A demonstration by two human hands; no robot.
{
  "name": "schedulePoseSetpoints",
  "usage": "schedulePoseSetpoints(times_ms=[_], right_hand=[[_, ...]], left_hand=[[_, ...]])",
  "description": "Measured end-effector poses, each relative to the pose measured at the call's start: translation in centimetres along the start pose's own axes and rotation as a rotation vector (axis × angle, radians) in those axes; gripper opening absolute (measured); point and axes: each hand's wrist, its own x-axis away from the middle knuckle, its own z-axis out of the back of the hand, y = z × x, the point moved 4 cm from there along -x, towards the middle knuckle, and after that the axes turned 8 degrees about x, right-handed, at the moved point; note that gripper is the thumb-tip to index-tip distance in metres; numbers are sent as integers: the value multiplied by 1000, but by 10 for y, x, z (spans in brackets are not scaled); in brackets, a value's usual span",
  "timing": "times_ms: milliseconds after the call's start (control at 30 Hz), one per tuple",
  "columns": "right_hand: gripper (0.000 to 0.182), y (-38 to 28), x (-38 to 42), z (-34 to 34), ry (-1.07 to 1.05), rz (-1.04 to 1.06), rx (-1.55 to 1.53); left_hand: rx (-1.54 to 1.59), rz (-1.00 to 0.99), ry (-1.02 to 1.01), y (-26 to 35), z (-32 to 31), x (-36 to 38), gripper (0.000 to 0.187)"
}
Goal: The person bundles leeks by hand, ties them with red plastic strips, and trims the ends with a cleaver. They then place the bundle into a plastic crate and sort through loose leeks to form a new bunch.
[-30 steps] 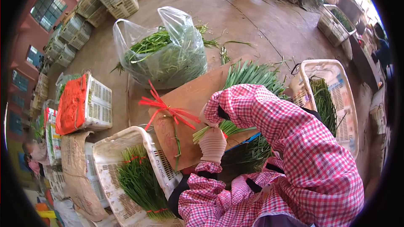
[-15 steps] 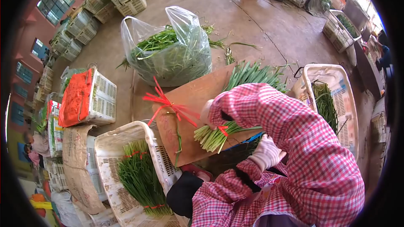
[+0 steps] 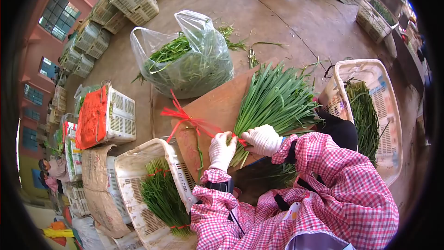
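Observation:
A bunch of green chives [image 3: 273, 97] lies on the brown board [image 3: 222, 99], leaves spread toward the far right and pale stem ends toward me. Around its stems runs a red tie [image 3: 241, 141]. My left hand [image 3: 222, 150], in a whitish glove, is closed in a pinch on the red tie at the left of the stems. Gloved the same way, my right hand [image 3: 263, 140] is closed on the tie at the stems' right side. More red ties [image 3: 187, 119] fan out in a cluster on the board, left of my hands.
A white crate [image 3: 132, 194] holding tied bunches stands at the left; another crate [image 3: 387, 125] with greens stands at the right. Beyond the board sits a clear plastic bag [image 3: 203, 71] of loose leaves. An orange-covered crate [image 3: 122, 115] is farther left.
My crossed arms have parted: my right hand moved from the bunch's left to its right, my left hand from below to its left. Both now grip the tie, and more leaves show.

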Motion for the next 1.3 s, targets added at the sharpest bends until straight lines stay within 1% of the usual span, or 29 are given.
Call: schedulePoseSetpoints(times_ms=[33, 100, 133, 167, 233, 267, 300, 367, 400, 500, 533, 600, 633, 667, 700, 733, 767, 800, 833, 900, 933, 967, 1033, 1100, 1167, 1233, 1267, 1300], right_hand=[[29, 1, 0, -5, 1, -6, -4], [28, 5, -2, -15, -25, -32, -16], [26, 6, -2, -16, 14, -18, -16], [19, 6, -2, -17, 72, 8, -51], [14, 6, -5, -21, 13, -13, 11], [12, 7, -4, -18, 33, -5, -1], [12, 8, -4, -17, -23, -17, -20], [12, 10, -5, -18, -22, -35, -47], [13, 10, -7, -20, -42, -46, -51], [12, 11, -16, -12, -10, -56, -25], [12, 13, -22, -11, -14, -60, -20], [11, 13, -37, -8, 44, 77, 8], [10, 13, -47, -13, 71, 130, 23], [9, 10, -57, -19, 47, 214, 60], [9, 5, -65, -27, 20, 300, 88], [9, 0, -74, -32, 3, 311, 50], [11, 0, -86, -40, -140, 257, 9], [12, 5, -97, -44, -272, 199, -17], [18, 8, -88, -20, -240, 217, -93], [26, 25, -65, -6, 10, 97, -361], [27, 32, -46, 6, 76, -12, -447], [27, 42, -27, 13, 139, -119, -533], [26, 53, 14, -27, 30, -293, -966], [27, 29, 56, -42, -405, -695, -1440], [38, 7, 82, -79, -397, -827, -1665], [49, -3, 83, -101, -115, -973, -1984], [53, 0, 76, -109, 32, -963, -2144], [52, 5, 72, -120, 223, -927, -2254]], left_hand=[[-3, -2, -6, 0, -2, -2, 26], [-32, 88, -50, -4, -7, -5, 26], [0, 56, -9, -6, -8, -6, 22], [19, 14, 21, -7, -8, -7, 20], [80, -43, 47, -15, -14, -10, 17], [113, -38, 50, -16, -15, -10, 16], [146, -31, 53, -17, -15, -8, 14], [167, -20, 58, -19, -14, -4, 12], [181, -38, 90, -18, -12, -1, 10], [329, -74, 197, -17, -15, 13, 6], [298, -128, 199, -3, -13, 19, 5], [235, -218, 271, -1, -21, 29, 6], [180, -268, 299, 13, -17, 33, 6], [-17, -401, 356, 25, -21, 36, 7], [97, -466, 302, 37, -28, 41, 6], [69, -499, 309, 44, -44, 51, 5], [-34, -472, 78, 51, -60, 53, 8], [47, -511, 144, 62, -57, 53, 8], [130, -562, 216, 72, -46, 52, 8], [134, -514, 251, 69, -11, 51, 8], [212, -525, 263, 78, 14, 49, 9], [203, -481, 234, 73, 34, 47, 10], [540, -234, 249, 45, 51, 27, 16], [517, -151, 196, 18, 48, -4, 26], [455, -104, 81, -10, 16, -32, 36], [504, 26, -107, -9, -17, -46, 46], [414, 31, -162, -8, -32, -50, 55], [398, 107, -229, -16, -53, -52, 69]])
